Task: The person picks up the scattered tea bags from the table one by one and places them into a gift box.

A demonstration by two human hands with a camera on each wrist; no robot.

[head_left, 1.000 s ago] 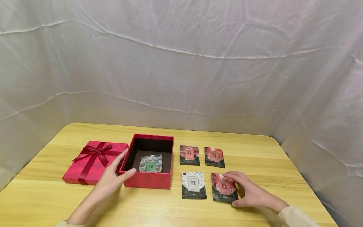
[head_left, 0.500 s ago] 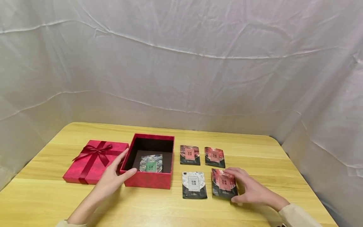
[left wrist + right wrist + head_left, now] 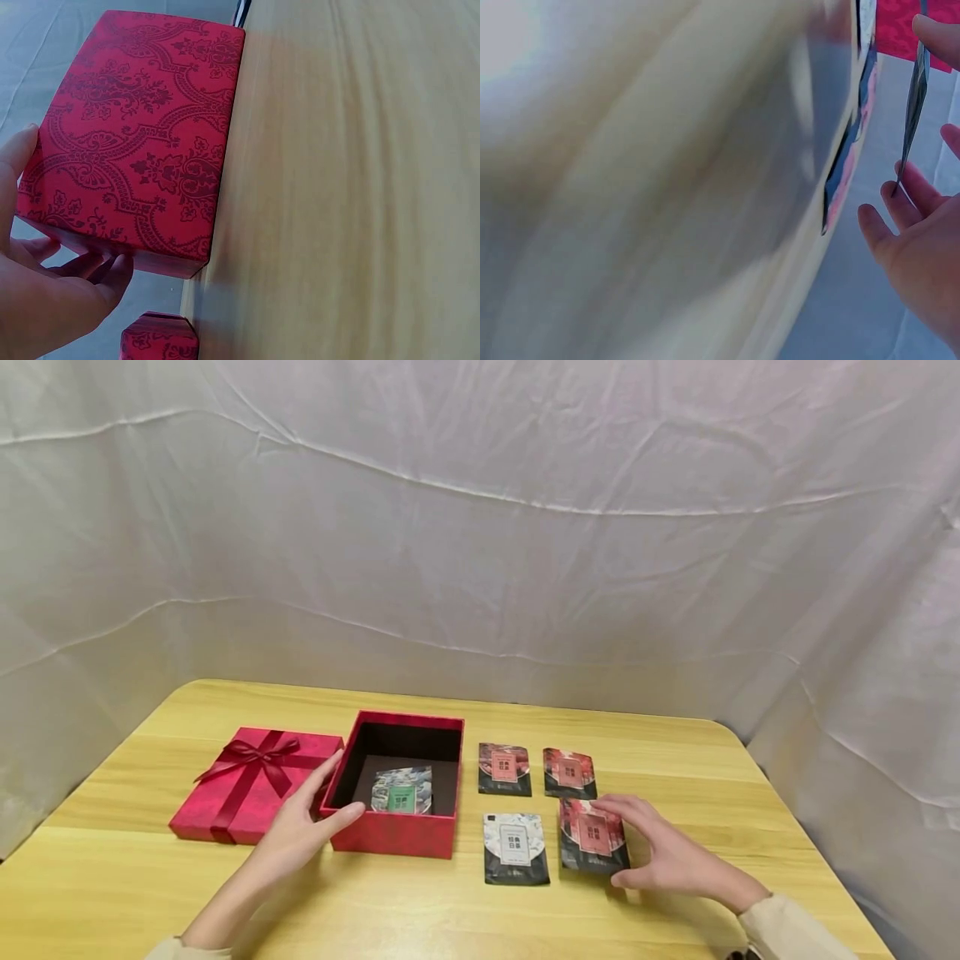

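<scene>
My right hand (image 3: 663, 856) holds a red and black tea pouch (image 3: 591, 837) by its edges, raised over the table. The right wrist view has this pouch (image 3: 915, 101) edge-on between thumb and fingers, above the tabletop. My left hand (image 3: 300, 827) grips the near left corner of a red gift box (image 3: 393, 837); in the left wrist view its thumb and fingers bend round the patterned box (image 3: 135, 142). Inside the lidless box a green-labelled tea pouch (image 3: 403, 792) lies on the dark floor, its lower part hidden by the front wall.
Left of the box lies its lid (image 3: 251, 789), with a ribbon bow. A white tea pouch (image 3: 516, 850) and two red ones, the left (image 3: 504, 768) and the right (image 3: 568, 772), lie flat on the wooden table (image 3: 420, 910). A pale curtain (image 3: 480, 568) hangs behind.
The right hand has lifted the near red tea pouch off the table and moved it slightly away from the person. The left hand keeps its place on the box.
</scene>
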